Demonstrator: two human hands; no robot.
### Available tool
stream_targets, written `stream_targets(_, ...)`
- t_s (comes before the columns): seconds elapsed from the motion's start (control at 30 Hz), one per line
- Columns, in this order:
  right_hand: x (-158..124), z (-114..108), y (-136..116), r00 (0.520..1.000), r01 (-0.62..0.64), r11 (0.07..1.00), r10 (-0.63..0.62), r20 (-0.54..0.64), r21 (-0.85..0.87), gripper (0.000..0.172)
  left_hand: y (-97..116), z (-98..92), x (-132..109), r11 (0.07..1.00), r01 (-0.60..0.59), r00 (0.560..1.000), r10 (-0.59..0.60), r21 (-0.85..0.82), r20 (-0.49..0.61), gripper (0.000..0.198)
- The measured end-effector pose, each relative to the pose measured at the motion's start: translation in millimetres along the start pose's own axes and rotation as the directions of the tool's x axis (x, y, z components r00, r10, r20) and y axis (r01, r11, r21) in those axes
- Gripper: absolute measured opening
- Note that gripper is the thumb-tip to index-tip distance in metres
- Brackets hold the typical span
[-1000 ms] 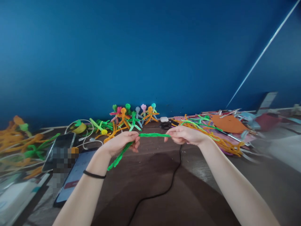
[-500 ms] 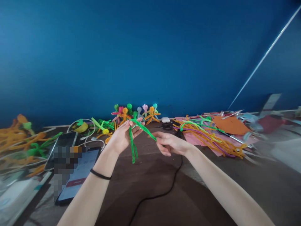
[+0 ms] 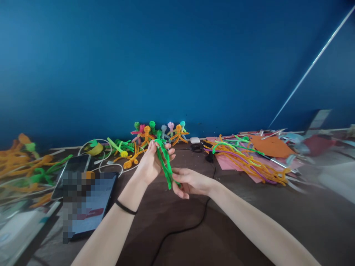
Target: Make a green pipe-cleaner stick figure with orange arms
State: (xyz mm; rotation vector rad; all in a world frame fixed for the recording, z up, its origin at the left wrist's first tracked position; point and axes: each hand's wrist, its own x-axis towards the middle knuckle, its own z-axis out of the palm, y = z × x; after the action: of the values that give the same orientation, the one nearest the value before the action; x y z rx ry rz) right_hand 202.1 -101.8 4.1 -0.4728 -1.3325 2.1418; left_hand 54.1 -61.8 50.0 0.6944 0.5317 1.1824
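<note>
A green pipe cleaner is folded double and hangs down between my hands above the dark brown table. My left hand pinches its bent top between thumb and fingers. My right hand is just below and to the right, its fingers closed around the two lower ends. A black band sits on my left wrist.
Several small pipe-cleaner figures stand against the blue wall. Loose orange and green pipe cleaners lie on pink and orange paper at the right, with more pipe cleaners at the far left. Two phones and white cables lie left; a black cable crosses the table.
The pipe cleaner was stretched level between my hands. My right hand swung its end down and left, folding it in half, and both hands drew close together.
</note>
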Motion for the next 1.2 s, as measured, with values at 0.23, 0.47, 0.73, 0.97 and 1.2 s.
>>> stream_targets(0.23,3,-1,5,0.998,0.048,0.999,-0.049,-0.029,-0.020,0.020,-6,-0.2,0,0.999,0.019,0.999,-0.021,0.048,0.028,0.016)
stream_targets(0.47,7,-1,9,0.999,0.005,0.998,-0.008,-0.037,-0.067,0.028,-9,4.7,-3,1.000,0.007,0.992,-0.008,0.002,0.129,0.018)
stream_targets(0.73,5,4,8,0.996,-0.056,0.986,0.045,-0.072,-0.156,0.033,-16,9.5,-5,0.999,-0.045,0.991,0.045,0.003,0.128,0.023)
stream_targets(0.97,8,8,10,0.992,-0.055,0.985,0.036,-0.119,-0.162,0.038,-22,10.9,-8,0.962,-0.207,0.976,0.192,0.180,0.100,0.026)
stream_targets(1.2,13,14,16,0.974,-0.027,0.957,-0.040,-0.221,-0.290,0.039,-28,14.0,-11,0.922,-0.232,0.973,0.223,0.311,0.066,0.030)
